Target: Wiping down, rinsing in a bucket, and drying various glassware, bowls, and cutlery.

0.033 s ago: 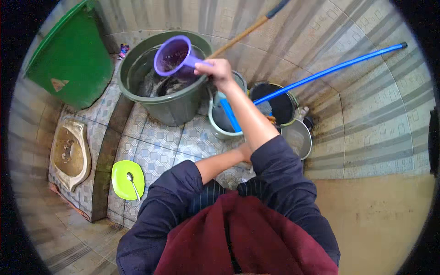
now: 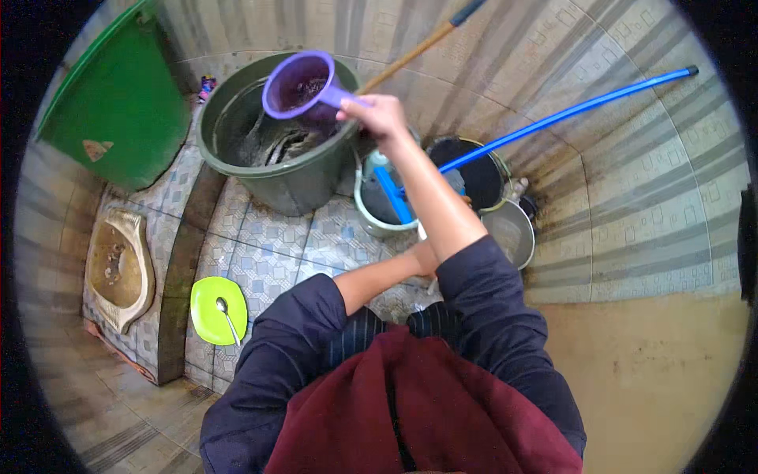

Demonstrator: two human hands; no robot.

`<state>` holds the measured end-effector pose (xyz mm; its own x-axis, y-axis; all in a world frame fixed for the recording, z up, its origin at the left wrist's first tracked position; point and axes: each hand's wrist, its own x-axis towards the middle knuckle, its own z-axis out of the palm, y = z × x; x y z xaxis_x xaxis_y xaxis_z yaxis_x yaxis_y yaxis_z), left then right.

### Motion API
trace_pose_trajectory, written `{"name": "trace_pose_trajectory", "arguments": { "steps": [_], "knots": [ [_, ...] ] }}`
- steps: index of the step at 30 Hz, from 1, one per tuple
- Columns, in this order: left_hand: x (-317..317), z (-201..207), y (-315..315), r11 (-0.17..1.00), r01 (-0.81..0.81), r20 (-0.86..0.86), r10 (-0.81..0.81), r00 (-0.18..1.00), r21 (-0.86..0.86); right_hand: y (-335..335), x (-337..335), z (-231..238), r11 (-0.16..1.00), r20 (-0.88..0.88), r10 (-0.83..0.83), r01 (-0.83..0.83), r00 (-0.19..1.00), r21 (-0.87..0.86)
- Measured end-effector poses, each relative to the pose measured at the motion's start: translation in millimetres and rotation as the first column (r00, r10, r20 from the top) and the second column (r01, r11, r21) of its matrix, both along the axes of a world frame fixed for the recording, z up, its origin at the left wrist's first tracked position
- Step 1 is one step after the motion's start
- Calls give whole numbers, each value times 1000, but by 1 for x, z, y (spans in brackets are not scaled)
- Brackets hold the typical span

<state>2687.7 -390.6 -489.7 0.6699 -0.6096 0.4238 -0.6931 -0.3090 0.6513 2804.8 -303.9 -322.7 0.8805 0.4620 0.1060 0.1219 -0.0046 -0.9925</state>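
In my right hand (image 2: pixel 377 118) is the handle of a purple water dipper (image 2: pixel 335 99), with my fingers closed round it. The dipper is tilted over a large grey-green tub (image 2: pixel 292 189), and some water shows inside it. Water in the tub looks disturbed below the dipper. My left hand (image 2: pixel 426 257) is low in front of me, partly behind my right forearm. Its fingers are hidden, and a bit of something whitish shows beside it. A lime-green plate (image 2: pixel 207 324) with a metal spoon (image 2: pixel 228 320) on it lies on the tiled floor to my left.
A pale bucket (image 2: pixel 387 229) holds a blue-headed squeegee, whose blue pole (image 2: pixel 568 114) leans right. Behind it are a black bucket (image 2: pixel 466 150) and a metal pot (image 2: pixel 517 233). A squat toilet (image 2: pixel 122 268) sits on the raised step at left, below a green panel (image 2: pixel 118 103).
My right hand and the purple dipper have shifted slightly upward in the picture. The whole view has also moved a little. My left arm stays nearly in place.
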Motion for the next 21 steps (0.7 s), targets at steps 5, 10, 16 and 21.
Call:
{"name": "trace_pose_trajectory", "arguments": {
  "steps": [5, 10, 16, 21],
  "knots": [
    [4, 10, -16, 981, -78, 39, 72, 997, 180, -100, -39, 75, 992, -64, -90, 95, 994, 85],
    [2, 6, -26, 888, 76, -126, -20, 992, 453, -211, -88, 85, 925, 82, -252, 265, 964, -271],
    [9, -6, -42, 769, 84, -42, -74, 996, 634, -282, -146, 37, 503, 450, -246, 510, 859, -698],
    [16, -10, -43, 781, 21, 55, -71, 996, 625, -308, -173, -1, 412, 475, -339, 582, 812, -701]
  ]
}}
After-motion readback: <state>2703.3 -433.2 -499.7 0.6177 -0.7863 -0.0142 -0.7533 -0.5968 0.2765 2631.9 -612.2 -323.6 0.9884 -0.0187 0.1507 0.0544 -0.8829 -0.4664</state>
